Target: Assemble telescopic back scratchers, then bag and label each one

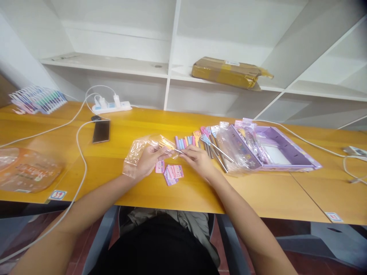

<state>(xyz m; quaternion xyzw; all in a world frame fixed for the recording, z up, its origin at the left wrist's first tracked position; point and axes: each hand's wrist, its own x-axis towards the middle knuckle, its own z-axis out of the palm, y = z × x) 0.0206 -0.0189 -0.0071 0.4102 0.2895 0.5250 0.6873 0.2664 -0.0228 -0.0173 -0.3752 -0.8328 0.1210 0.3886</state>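
Observation:
My left hand point(149, 160) is closed around a clear plastic bag point(134, 152) and the yellow claw-shaped head of a back scratcher point(166, 144). My right hand point(198, 158) pinches the back scratcher's metal rod, just right of the left hand. Whether the yellow head lies inside the bag or behind it, I cannot tell. Below the hands lie small pink and purple printed cards point(173, 173). Beyond them is a row of pink, blue and purple handles point(183, 142). Several more back scratchers point(206, 138) with yellow, pink and blue heads lie to the right.
A purple open box point(289, 152) holds packaged pieces, with clear bags point(229, 149) beside it. At left are a phone point(101, 131), a power strip point(111, 107), white cables and an orange plastic pouch point(28, 170). A taped carton point(226, 72) rests on the shelf.

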